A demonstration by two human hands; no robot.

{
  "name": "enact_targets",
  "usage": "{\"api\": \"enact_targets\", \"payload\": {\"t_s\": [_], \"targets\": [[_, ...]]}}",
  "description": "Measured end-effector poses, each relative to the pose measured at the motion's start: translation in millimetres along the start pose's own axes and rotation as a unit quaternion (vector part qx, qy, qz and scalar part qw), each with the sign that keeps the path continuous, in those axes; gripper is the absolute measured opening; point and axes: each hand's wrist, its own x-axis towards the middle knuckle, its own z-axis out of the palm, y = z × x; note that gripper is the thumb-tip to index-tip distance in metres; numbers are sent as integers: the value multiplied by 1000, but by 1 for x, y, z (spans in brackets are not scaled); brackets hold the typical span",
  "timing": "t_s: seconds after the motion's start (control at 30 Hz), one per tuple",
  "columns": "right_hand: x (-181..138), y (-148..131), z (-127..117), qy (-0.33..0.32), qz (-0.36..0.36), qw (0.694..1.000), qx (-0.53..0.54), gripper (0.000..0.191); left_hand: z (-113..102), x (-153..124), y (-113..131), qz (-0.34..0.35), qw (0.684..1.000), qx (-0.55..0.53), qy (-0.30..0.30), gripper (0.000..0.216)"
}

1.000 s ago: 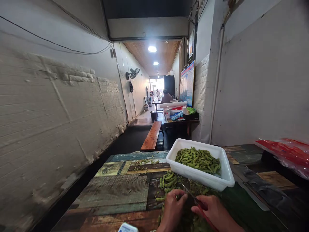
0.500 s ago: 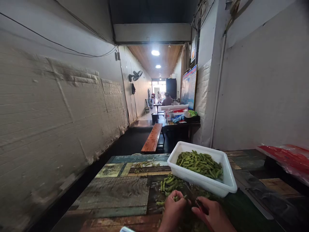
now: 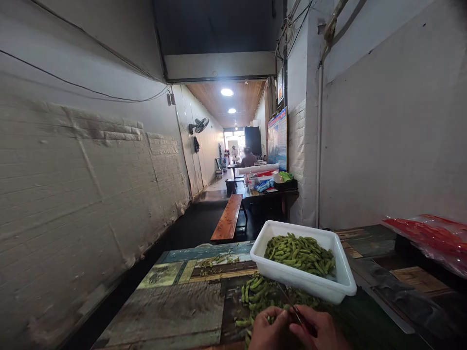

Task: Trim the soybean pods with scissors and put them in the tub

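Note:
At the bottom edge my left hand (image 3: 268, 330) pinches a green bean pod, its fingers closed. Close beside it, my right hand (image 3: 316, 329) is closed on red-handled scissors (image 3: 297, 316) whose blades point up and left toward the pod. Just beyond my hands a pile of loose green pods (image 3: 257, 294) lies on the wooden table (image 3: 171, 311). A white plastic tub (image 3: 339, 284) with several green pods in it stands behind the pile, to the right.
A red plastic bag (image 3: 430, 236) lies at the table's right. Small pod scraps (image 3: 217, 261) are scattered at the far edge. Beyond are a wooden bench (image 3: 229, 217), another cluttered table (image 3: 272, 187), a seated person (image 3: 248, 158) far off, and a brick wall on the left.
The camera has tilted up, so my hands sit lower in view. My hands have drawn closer together, with the scissors brought against the pod.

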Motion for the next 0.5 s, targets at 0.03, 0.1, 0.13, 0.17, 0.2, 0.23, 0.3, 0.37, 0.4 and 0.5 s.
{"api": "enact_targets", "payload": {"t_s": [0.03, 0.1, 0.13, 0.17, 0.2, 0.23, 0.3, 0.37, 0.4, 0.5], "targets": [[0, 1, 1, 4, -6, 1000, -3, 37, 1, -1, 0, -7, 1000, 9, -1, 60], [0, 6, 3, 3, -15, 1000, 7, 40, 4, -4, 1, -18, 1000, 7, -15, 60], [1, 10, 5, 1, -14, 1000, 17, 40, 6, -5, 2, -21, 1000, 2, -23, 60], [2, 13, 7, 4, -9, 1000, 23, 40, 8, -7, 4, -23, 999, -5, -31, 60], [3, 17, 8, 11, -4, 1000, 26, 42, 9, -8, 5, -23, 999, -9, -38, 61], [4, 20, 10, 20, 0, 1000, 25, 44, 10, -8, 6, -25, 999, -8, -44, 62], [5, 21, 11, 35, -4, 999, 16, 43, 9, -9, 9, -36, 998, 4, -53, 64], [4, 16, 9, 36, -16, 999, 12, 41, 8, -9, 11, -47, 997, 22, -62, 65], [3, 12, 7, 35, -16, 999, 12, 41, 8, -10, 12, -51, 996, 30, -67, 66], [0, 3, 4, 34, 0, 999, 6, 38, 6, -9, 11, -41, 995, 32, -83, 65]]}}
